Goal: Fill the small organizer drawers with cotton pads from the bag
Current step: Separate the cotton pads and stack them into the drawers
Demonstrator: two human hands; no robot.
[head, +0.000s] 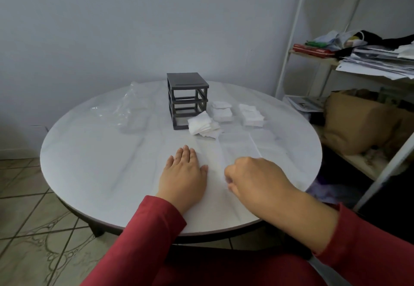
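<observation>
White square cotton pads (202,125) lie heaped against the dark grey plastic drawer frame (187,99) mid-bench, more stacks (252,115) just right of it. Clear plastic bag (132,111) lies left. Left hand (183,173) flat, fingers straight on the round white bench (100,162); right hand (255,178) has fingers curled, contents impossible to tell.

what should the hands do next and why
Probably reach the left hand to the loose cotton pads beside the organizer frame: that hand lies flat and free on the table, the pile sits unsorted, and the frame's slots look empty.
</observation>
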